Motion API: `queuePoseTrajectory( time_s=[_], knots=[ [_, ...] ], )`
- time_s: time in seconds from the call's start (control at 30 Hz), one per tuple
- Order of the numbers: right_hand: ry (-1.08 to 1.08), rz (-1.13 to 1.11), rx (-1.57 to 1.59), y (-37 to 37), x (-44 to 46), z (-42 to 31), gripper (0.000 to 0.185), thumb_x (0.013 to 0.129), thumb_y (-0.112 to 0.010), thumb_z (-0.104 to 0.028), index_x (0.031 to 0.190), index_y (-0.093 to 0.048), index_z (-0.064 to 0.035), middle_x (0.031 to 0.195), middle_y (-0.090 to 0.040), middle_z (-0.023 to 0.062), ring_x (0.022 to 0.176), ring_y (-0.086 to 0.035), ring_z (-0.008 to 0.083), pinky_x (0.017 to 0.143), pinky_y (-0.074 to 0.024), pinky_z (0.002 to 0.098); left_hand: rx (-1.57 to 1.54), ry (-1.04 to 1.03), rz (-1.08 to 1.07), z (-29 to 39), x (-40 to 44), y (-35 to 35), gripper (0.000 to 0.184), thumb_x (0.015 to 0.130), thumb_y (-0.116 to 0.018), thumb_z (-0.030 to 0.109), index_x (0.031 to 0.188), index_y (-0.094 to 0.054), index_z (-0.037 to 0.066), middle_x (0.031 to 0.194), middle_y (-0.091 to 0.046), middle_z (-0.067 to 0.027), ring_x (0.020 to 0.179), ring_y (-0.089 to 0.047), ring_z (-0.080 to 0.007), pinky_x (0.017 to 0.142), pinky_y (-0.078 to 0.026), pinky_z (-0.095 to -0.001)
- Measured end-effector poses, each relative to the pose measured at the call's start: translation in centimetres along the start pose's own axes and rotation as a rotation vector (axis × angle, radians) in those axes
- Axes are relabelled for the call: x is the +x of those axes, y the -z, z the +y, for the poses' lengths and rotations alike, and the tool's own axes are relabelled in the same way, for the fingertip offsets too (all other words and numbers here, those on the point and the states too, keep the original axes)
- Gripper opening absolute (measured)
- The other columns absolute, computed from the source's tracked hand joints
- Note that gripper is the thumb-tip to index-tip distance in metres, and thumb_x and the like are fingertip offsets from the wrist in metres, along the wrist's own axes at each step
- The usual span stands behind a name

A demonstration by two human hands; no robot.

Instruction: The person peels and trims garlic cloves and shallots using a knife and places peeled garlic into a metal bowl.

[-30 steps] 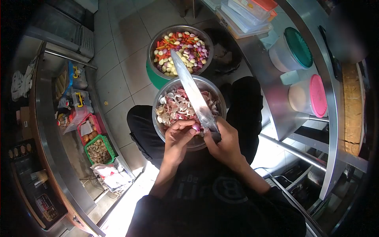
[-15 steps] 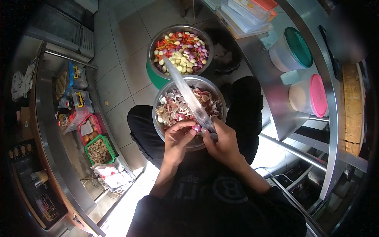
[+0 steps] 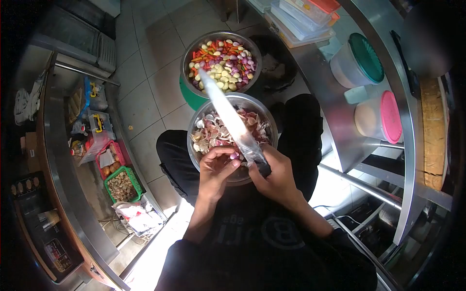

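Purple, small and round, the shallot (image 3: 234, 155), pinched by the left hand (image 3: 213, 167) over the near edge of the round metal bowl (image 3: 237, 181), has just shifted from the long steel knife (image 3: 230, 116) the right hand (image 3: 277, 172) grasps, seemingly leaving the blade off it.

A broad, bright-bladed knife (image 3: 231, 116), dark at its lower end, slants over a metal bowl (image 3: 262, 108), its tip toward eleven o'clock and past the rim. Just beside the blade, on its eight o'clock side, a small, glossy purple shallot (image 3: 235, 156) is held above the bowl's six o'clock part, partly hidden. Pinkish-white peelings (image 3: 211, 130) heap the bowl.
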State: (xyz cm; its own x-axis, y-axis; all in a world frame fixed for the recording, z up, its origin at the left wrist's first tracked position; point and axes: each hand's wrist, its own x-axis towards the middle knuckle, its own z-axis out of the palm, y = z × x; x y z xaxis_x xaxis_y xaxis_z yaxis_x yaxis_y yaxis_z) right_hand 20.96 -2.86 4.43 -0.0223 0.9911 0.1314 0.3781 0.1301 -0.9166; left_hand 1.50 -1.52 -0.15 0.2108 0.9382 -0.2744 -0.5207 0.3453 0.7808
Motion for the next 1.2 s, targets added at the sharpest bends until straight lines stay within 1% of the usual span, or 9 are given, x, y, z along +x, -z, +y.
queuePoseTrajectory(
  time_s=[0.23, 0.33, 0.5, 0.6, 0.73, 0.93, 1.0, 1.13, 1.2],
  knots=[
    [0.039, -0.047, -0.017, -0.07, 0.21, -0.53, 0.037, 0.091, -0.073, -0.008, 0.125, -0.065, 0.0037, 0.105, -0.068, 0.0241, 0.095, -0.071, 0.0478, 0.080, -0.0578, 0.0496, 0.010, -0.012, 0.007, -0.41, 0.21, 0.53, 0.032, 0.092, -0.079, -0.013, 0.121, -0.073, 0.000, 0.118, -0.075, -0.0082, 0.110, -0.070, -0.0160, 0.097, -0.059, -0.0317],
    [0.056, -0.060, -0.068, -0.23, 0.01, -0.30, 0.032, 0.093, -0.072, -0.008, 0.122, -0.063, 0.0031, 0.107, -0.067, 0.0244, 0.093, -0.070, 0.0486, 0.077, -0.0576, 0.0511, 0.035, -0.032, -0.011, -0.40, 0.37, 0.38, 0.031, 0.093, -0.079, -0.013, 0.120, -0.073, -0.001, 0.118, -0.075, -0.0089, 0.110, -0.071, -0.0162, 0.097, -0.059, -0.0319],
    [0.011, -0.072, -0.135, -0.16, 0.09, 0.13, 0.022, 0.096, -0.070, -0.008, 0.112, -0.058, 0.0019, 0.097, -0.065, 0.0263, 0.087, -0.068, 0.0509, 0.071, -0.0556, 0.0532, 0.060, -0.044, -0.009, -0.32, -0.04, -0.10, 0.029, 0.093, -0.079, -0.012, 0.120, -0.073, -0.002, 0.117, -0.075, -0.0092, 0.109, -0.071, -0.0165, 0.098, -0.058, -0.0319],
    [0.021, -0.025, -0.075, -0.18, 0.13, -0.17, 0.023, 0.096, -0.070, -0.008, 0.112, -0.058, 0.0020, 0.094, -0.064, 0.0263, 0.087, -0.067, 0.0515, 0.071, -0.0547, 0.0544, 0.032, -0.022, 0.008, -0.38, 0.04, -0.11, 0.029, 0.093, -0.079, -0.012, 0.120, -0.073, -0.002, 0.116, -0.076, -0.0093, 0.109, -0.071, -0.0167, 0.098, -0.058, -0.0320],
    [0.053, -0.024, -0.052, 0.02, 0.25, -0.79, 0.022, 0.096, -0.070, -0.008, 0.111, -0.057, 0.0019, 0.094, -0.064, 0.0254, 0.085, -0.067, 0.0514, 0.070, -0.0547, 0.0541, 0.033, -0.022, -0.010, -0.24, 0.01, -0.02, 0.028, 0.094, -0.079, -0.011, 0.120, -0.073, -0.002, 0.116, -0.076, -0.0095, 0.109, -0.071, -0.0166, 0.098, -0.059, -0.0320],
    [-0.037, -0.126, -0.166, -0.12, -0.18, -0.18, 0.023, 0.096, -0.071, -0.009, 0.113, -0.058, 0.0018, 0.097, -0.066, 0.0258, 0.085, -0.068, 0.0503, 0.069, -0.0557, 0.0520, 0.079, -0.012, -0.021, -0.34, -0.17, 0.26, 0.026, 0.095, -0.078, -0.010, 0.119, -0.074, -0.002, 0.117, -0.076, -0.0097, 0.109, -0.072, -0.0170, 0.098, -0.059, -0.0324],
    [0.023, -0.035, -0.146, -0.34, -0.30, 0.09, 0.024, 0.096, -0.071, -0.009, 0.114, -0.058, 0.0017, 0.097, -0.066, 0.0255, 0.084, -0.068, 0.0507, 0.070, -0.0558, 0.0526, 0.066, -0.002, -0.017, -0.41, -0.16, 0.31, 0.025, 0.095, -0.078, -0.010, 0.119, -0.075, -0.002, 0.118, -0.076, -0.0100, 0.109, -0.072, -0.0172, 0.098, -0.059, -0.0327],
    [0.033, -0.016, -0.102, -0.02, 0.00, -0.22, 0.025, 0.096, -0.071, -0.010, 0.114, -0.058, 0.0023, 0.095, -0.065, 0.0255, 0.085, -0.068, 0.0507, 0.071, -0.0562, 0.0529, 0.039, 0.005, -0.022, -0.23, -0.15, 0.20, 0.027, 0.095, -0.078, -0.011, 0.121, -0.075, -0.002, 0.119, -0.076, -0.0103, 0.109, -0.072, -0.0174, 0.098, -0.059, -0.0326],
    [0.043, -0.042, -0.077, 0.23, 0.06, -0.38, 0.026, 0.096, -0.071, -0.009, 0.115, -0.058, 0.0022, 0.098, -0.065, 0.0254, 0.087, -0.068, 0.0504, 0.073, -0.0565, 0.0531, 0.041, 0.021, -0.031, -0.16, -0.25, 0.31, 0.028, 0.095, -0.077, -0.011, 0.121, -0.075, -0.003, 0.119, -0.076, -0.0103, 0.110, -0.072, -0.0175, 0.098, -0.059, -0.0325]
  ],
)
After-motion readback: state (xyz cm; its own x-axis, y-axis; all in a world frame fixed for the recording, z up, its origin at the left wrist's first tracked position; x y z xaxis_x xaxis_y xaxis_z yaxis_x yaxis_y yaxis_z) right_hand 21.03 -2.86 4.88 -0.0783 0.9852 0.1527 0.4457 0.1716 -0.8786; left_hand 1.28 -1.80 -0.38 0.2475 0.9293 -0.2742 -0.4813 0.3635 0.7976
